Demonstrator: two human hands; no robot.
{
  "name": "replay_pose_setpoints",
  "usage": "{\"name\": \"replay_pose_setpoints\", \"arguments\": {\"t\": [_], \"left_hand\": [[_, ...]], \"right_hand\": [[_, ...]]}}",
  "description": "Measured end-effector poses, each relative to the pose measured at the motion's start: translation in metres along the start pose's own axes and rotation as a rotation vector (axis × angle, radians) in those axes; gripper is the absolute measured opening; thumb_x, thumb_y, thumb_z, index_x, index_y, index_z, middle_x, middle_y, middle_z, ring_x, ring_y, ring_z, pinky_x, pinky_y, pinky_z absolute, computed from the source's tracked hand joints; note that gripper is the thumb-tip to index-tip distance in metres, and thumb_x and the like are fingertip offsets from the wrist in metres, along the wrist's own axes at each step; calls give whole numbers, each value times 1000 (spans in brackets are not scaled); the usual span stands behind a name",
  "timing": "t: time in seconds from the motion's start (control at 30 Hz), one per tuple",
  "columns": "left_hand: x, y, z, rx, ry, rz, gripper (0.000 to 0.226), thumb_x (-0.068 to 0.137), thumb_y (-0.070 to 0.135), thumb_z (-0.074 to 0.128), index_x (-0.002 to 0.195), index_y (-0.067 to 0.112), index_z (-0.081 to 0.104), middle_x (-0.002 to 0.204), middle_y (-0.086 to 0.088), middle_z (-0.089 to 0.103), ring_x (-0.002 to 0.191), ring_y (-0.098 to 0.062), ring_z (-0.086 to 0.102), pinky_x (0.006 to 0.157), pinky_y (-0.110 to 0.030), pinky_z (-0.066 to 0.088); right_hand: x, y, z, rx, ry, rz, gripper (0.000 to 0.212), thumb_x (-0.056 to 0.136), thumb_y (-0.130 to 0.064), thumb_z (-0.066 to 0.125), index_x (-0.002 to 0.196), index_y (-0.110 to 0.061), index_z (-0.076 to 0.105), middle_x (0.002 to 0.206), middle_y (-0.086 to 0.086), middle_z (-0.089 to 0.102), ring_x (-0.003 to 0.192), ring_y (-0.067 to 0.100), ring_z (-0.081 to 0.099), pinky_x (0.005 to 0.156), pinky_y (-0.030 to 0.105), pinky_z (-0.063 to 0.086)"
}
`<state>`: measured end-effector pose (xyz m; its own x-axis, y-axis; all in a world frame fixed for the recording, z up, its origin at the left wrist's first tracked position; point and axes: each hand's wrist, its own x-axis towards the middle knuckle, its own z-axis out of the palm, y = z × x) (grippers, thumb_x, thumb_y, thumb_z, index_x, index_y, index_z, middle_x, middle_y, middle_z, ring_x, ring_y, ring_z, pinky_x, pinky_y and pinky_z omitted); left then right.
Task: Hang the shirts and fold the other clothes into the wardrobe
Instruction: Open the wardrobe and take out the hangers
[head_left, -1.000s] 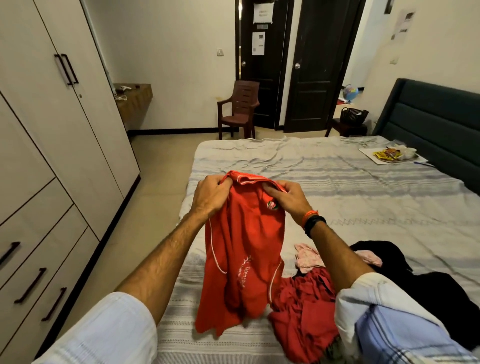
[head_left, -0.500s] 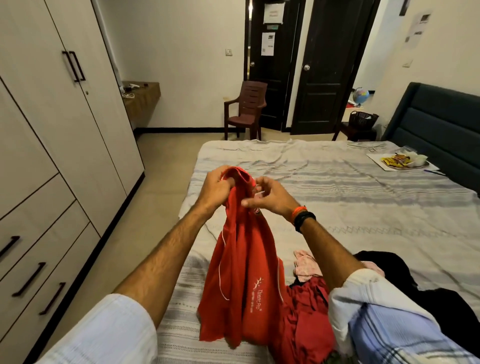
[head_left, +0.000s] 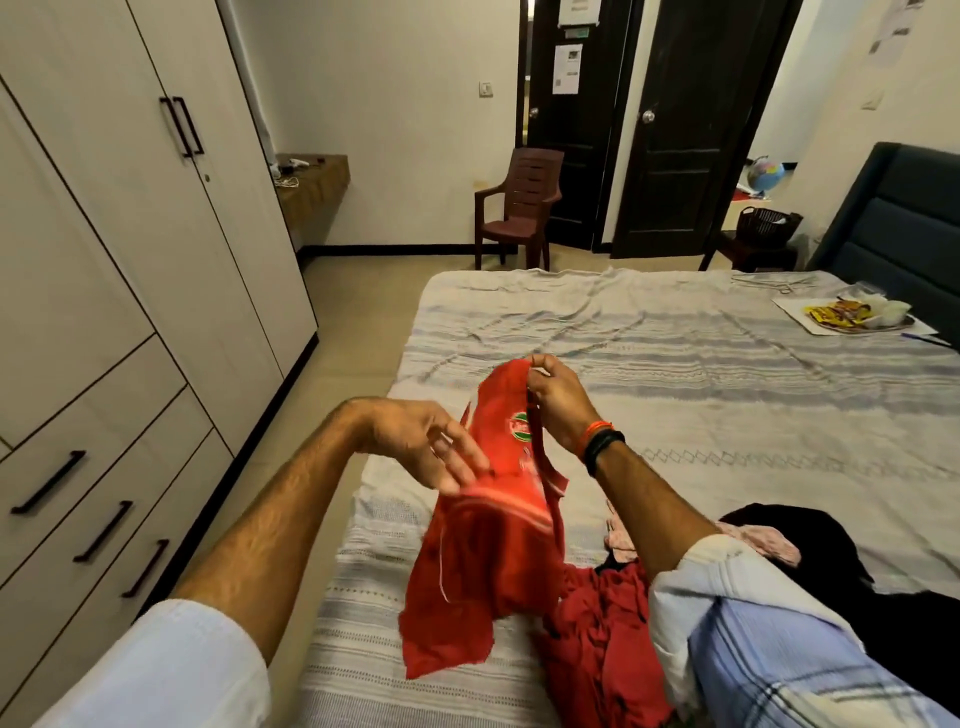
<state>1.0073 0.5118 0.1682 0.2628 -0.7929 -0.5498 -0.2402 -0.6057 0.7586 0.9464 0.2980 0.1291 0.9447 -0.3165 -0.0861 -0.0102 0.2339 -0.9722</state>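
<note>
Room: bedroom, tiled floor, two dark doors on the far wall, brown plastic chair in front of them.
Surface: bed with a grey striped sheet, wrinkled at the far end; you're standing at its near left corner.
Red shirt: held up above the near left part of the bed, hanging from your right hand. Lower hem dangles just over the sheet.
Shirt axis: long axis runs roughly vertical, top edge up at your right hand, hem down toward you. Bunched and folded lengthwise, not spread.
Shirt look: bright red, thin white piping along seams, round green-and-white badge showing near the top. Lower half motion-blurred.
Right hand: thumb and fingers pinch the shirt's top edge, fingers curled in. Orange and black bands on the wrist.
Left hand: fingers spread and loosely extended, tips against the shirt's left side mid-height; no closed grip visible. Blurred, so exact contact is hard to call.
Clothes pile: dark red garment right under the shirt, pink piece and black garment just to its right, all on the bed's near edge.
Wardrobe: to your left, doors closed, three drawers below with black handles, all closed.
Far right of bed: tray with yellow packets, next to the dark headboard.
Other: wooden shelf past the wardrobe, globe and black basket by the headboard.
</note>
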Motion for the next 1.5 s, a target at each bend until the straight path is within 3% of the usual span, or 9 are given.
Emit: {"name": "replay_pose_setpoints", "arguments": {"t": [0.17, 0.3, 0.47, 0.6, 0.77, 0.97, 1.23, 1.33, 1.5], "left_hand": [[30, -10, 6, -138, 655, -78, 22, 85, -12, 61, 88, 9, 64, 85, -7, 68, 73, -13, 59, 58, -22, 50], [39, -15, -2, -74, 1137, -14, 43, 76, -8, 65, 112, 13, 58, 109, -1, 62, 91, -15, 56, 75, -22, 45], [35, -7, 0, -176, 700, 247, 84, 75, -25, 52, 146, 20, 40, 138, -3, 49, 123, -22, 52, 67, -28, 55], [34, -1, 11, -88, 574, 244, 43, 82, -6, 68, 113, 24, 66, 101, 4, 70, 86, -6, 67, 72, -27, 54], [45, -6, 8, 81, 944, 29, 12, 71, 22, 80, 82, 22, 74, 75, 2, 72, 68, -16, 63, 63, -27, 51], [35, 13, 14, -114, 1158, 69, 14, 67, 15, 75, 71, 15, 62, 63, -1, 66, 59, -20, 61, 60, -32, 50], [22, -4, 42, -373, 428, 126, 50, 77, -15, 55, 117, 9, 39, 96, -1, 56, 67, -14, 58, 83, -38, 52], [24, -31, 40, -44, 557, 25, 60, 76, -1, 73, 126, 23, 50, 118, 5, 60, 87, -9, 62, 72, -25, 50], [34, -50, 51, 112, 904, -32, 19, 86, 39, 69, 73, 26, 65, 76, 8, 67, 75, -15, 62, 66, -25, 42]], "right_hand": [[-3, -16, 22, 436, -236, 83, 27, 85, 7, 35, 73, -5, 56, 58, 2, 55, 52, 11, 54, 60, 21, 51], [-9, -28, 30, 554, -337, 92, 9, 64, -15, 47, 68, -10, 41, 58, 4, 44, 53, 17, 48, 59, 25, 47], [-8, -33, 21, 473, -335, 29, 45, 80, -44, 59, 56, -12, 40, 51, 2, 34, 50, 13, 31, 54, 27, 30], [-12, -28, 14, 371, -383, -31, 42, 80, -28, 76, 57, -18, 43, 49, -8, 35, 44, 5, 32, 49, 20, 35], [-8, -24, -2, -57, -152, -91, 27, 76, 6, 77, 77, -11, 55, 54, -5, 57, 50, 6, 57, 55, 19, 51], [-12, -24, -22, -803, -229, 30, 50, 58, -53, 88, 89, -18, 74, 86, -2, 74, 78, 15, 70, 75, 27, 55], [-23, -8, 1, -489, -206, -126, 11, 75, 10, 55, 71, 4, 63, 67, -4, 62, 65, 8, 54, 68, 28, 43], [-33, -8, 0, -332, -233, -97, 34, 86, 13, 46, 85, -8, 73, 80, -3, 73, 73, 6, 67, 69, 19, 52], [-30, -2, 4, -178, -124, -60, 36, 86, 14, 42, 85, -9, 70, 72, -5, 73, 66, 6, 66, 67, 19, 53]]}}
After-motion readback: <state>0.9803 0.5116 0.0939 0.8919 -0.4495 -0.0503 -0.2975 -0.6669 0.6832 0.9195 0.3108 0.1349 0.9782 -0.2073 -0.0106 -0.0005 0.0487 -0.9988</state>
